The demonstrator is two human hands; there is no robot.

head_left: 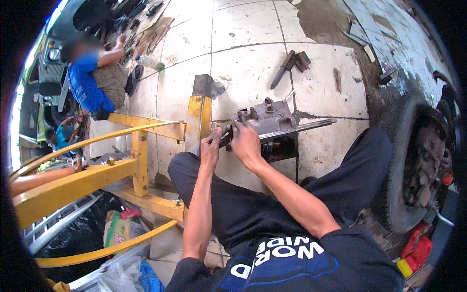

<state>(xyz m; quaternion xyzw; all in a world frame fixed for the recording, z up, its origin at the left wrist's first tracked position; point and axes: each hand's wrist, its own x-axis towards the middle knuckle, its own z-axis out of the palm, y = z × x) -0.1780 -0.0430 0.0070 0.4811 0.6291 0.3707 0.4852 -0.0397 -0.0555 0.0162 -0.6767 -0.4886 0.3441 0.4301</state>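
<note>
On the tiled floor in front of me lies a grey metal gearbox housing (272, 117), with a bolt-like stub on top and a long shaft (316, 124) sticking out to the right. Dark gear-like parts show in the opening on its near side. At its left end, my left hand (209, 152) is closed on a small dark metal part (225, 136). My right hand (245, 142) is closed on that same part from the other side, against the housing. Fingers cover most of the part, so its exact kind cannot be made out.
A yellow steel frame (78, 182) with an upright post (198, 114) stands close on my left. Dark tools (287, 68) lie on the floor beyond the housing. A tyred wheel (404, 160) is at my right. A person in blue (90, 82) crouches at far left near a bottle (148, 62).
</note>
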